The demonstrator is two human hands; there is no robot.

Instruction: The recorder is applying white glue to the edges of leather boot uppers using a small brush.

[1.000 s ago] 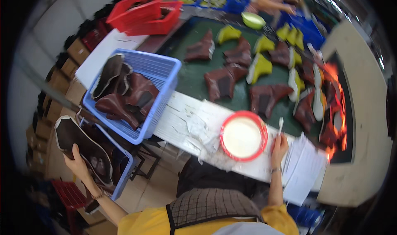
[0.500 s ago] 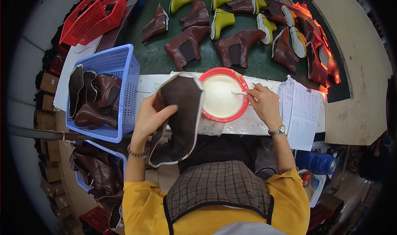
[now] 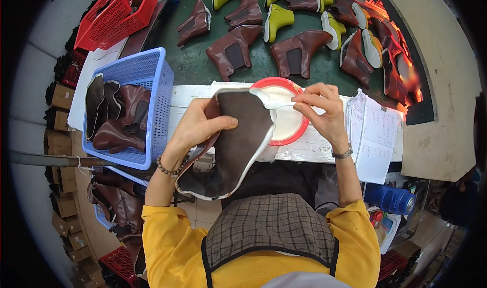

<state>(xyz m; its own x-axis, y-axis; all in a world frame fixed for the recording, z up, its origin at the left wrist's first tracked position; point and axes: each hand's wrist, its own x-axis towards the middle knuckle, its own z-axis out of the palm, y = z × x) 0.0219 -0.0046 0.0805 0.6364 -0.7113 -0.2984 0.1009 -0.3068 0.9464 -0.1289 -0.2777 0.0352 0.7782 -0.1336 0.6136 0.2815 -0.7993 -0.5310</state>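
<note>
- A worker's left hand (image 3: 195, 128) grips one brown boot upper (image 3: 231, 146), inside up, at six o'clock of one red-rimmed glue bowl (image 3: 284, 113).
- Right hand (image 3: 322, 105) pinches one brush (image 3: 276, 104) at the upper's white edge: gluing looks underway; next, likely steady strokes along the rim.
- One blue basket (image 3: 152, 85) at nine o'clock; roughly seven brown boots (image 3: 233, 49) at twelve.

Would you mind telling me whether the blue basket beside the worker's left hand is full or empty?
Partly full: the blue basket holds several brown boot uppers piled inside, reaching about to its rim on the left side.
</note>
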